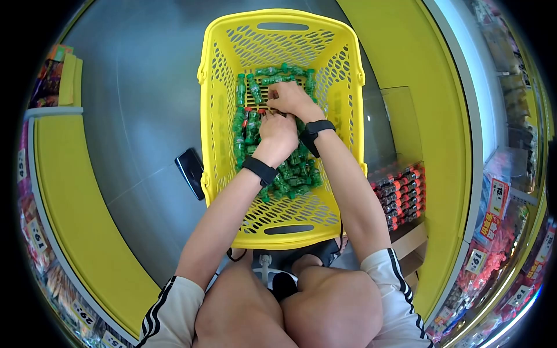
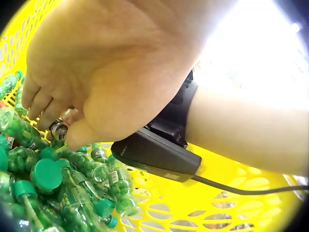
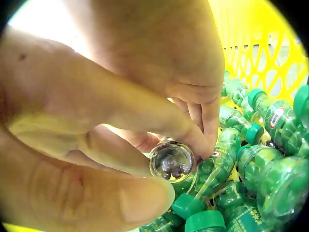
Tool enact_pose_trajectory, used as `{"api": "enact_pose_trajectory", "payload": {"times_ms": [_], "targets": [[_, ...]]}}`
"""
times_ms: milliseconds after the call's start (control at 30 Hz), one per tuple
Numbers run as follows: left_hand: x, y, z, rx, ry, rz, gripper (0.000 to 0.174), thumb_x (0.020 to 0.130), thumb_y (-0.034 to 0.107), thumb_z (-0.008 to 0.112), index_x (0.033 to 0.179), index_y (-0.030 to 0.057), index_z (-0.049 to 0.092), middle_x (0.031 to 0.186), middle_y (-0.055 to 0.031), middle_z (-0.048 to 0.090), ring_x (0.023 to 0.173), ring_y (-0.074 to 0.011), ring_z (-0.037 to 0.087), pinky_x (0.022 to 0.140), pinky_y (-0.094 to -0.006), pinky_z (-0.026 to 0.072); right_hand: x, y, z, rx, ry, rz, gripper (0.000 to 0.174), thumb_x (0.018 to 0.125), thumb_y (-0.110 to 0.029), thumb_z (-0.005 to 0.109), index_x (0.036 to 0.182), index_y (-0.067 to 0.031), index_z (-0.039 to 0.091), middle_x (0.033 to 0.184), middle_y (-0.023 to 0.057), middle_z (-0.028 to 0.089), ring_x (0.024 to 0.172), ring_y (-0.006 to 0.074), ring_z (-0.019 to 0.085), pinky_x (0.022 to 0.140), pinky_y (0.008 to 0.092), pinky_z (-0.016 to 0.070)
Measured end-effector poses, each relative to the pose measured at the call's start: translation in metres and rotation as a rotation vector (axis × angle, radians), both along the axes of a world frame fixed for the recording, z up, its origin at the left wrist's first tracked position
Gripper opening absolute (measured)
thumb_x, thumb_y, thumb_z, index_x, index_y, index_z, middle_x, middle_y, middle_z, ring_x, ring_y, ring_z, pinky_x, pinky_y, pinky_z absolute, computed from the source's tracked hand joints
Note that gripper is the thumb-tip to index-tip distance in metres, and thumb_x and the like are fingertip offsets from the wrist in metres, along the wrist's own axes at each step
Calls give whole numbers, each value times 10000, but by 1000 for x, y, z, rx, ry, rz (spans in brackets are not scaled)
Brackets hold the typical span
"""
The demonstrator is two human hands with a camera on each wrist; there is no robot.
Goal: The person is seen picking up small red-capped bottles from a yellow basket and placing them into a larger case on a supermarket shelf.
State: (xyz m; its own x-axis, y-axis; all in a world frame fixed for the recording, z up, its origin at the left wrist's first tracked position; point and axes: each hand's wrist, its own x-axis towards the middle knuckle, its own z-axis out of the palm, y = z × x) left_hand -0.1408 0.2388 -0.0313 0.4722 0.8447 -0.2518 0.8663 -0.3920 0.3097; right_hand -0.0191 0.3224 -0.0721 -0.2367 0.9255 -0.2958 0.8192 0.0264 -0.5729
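My left hand [image 1: 278, 132] is low in the yellow basket [image 1: 281, 235], over many small green bottles [image 1: 300, 181] filled with round pieces. Its thumb and fingers pinch a small clear bottle [image 3: 171, 160] with dark contents, bottom toward the right wrist camera. By that hand's fingertips lie two red caps [image 1: 261, 111]. Just beyond it, my right hand [image 1: 295, 101] reaches down with bent fingers [image 3: 195, 113] close to the green bottles. I cannot tell whether its fingertips hold anything. More green bottles [image 1: 255, 90] lie along the basket's far and left sides.
A dark phone [image 1: 190, 173] lies on the grey floor left of the basket. On the right, a clear box [image 1: 400, 194] contains brown bottles with orange caps, above an open carton [image 1: 411, 246]. Yellow shelf fronts [image 1: 87, 191] flank both sides.
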Motion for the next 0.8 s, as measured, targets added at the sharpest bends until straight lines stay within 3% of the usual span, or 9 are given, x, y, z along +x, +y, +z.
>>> {"api": "enact_pose_trajectory", "payload": {"times_ms": [33,167,233,367,433,467,633,667,800], "targets": [[-2,0,7,-18,-49,-25,298,838,76,654,1109,-39,701,1051,-280,753,1032,-450,720,894,-504,594,0,-4,5,16,31,-31,333,795,-279,817,1078,-105,806,1045,191,793,990,379,758,907,473,610],[-2,-4,37,-112,-169,-28,196,816,43,676,990,-43,699,878,-278,733,886,-431,730,782,-514,597,1,-16,39,48,-14,-113,342,786,-293,825,1061,-91,815,1015,181,799,991,382,760,911,467,612],[-5,-10,49,-32,-390,-55,150,812,28,709,940,-49,698,800,-278,704,819,-428,715,765,-532,577,3,-18,62,-148,-166,-87,340,774,-293,836,1050,-95,815,989,176,802,981,384,762,919,462,612],[0,-32,73,4,-412,-99,101,836,-11,699,922,-64,689,836,-271,691,847,-443,693,754,-544,560,14,-45,101,-14,-72,-162,320,759,-268,844,1023,-90,809,966,182,799,963,381,766,912,464,611],[2,-46,84,192,-468,-88,77,860,-44,664,927,-80,672,884,-265,668,865,-452,669,787,-541,564,18,-60,126,-1,-33,-251,273,753,-222,835,979,-77,793,918,199,784,937,391,764,884,480,607],[4,-49,90,113,-442,-104,150,822,-91,648,970,-95,671,999,-270,650,980,-449,640,862,-531,564,20,-68,135,-1,-37,-258,273,753,-222,835,979,-77,793,918,199,784,937,391,764,884,480,607],[4,-66,119,167,-523,-227,344,746,-124,644,1086,-100,687,1143,-276,626,1164,-439,570,1001,-504,541,25,-110,180,277,-136,-319,212,779,-162,784,962,-57,768,870,231,755,872,434,746,804,503,600],[5,-67,121,187,-565,-279,352,745,-126,642,1094,-102,686,1143,-275,632,1162,-443,575,1011,-498,541,28,-117,186,304,-210,-325,227,801,-218,783,1001,-111,786,805,163,764,765,366,751,742,457,608],[9,-81,139,231,-575,-440,355,747,-101,648,1100,-104,681,1140,-266,645,1158,-433,588,1017,-475,541,39,-147,212,331,-240,-388,235,800,-226,776,1007,-118,798,723,101,734,661,307,721,659,414,584]]}}
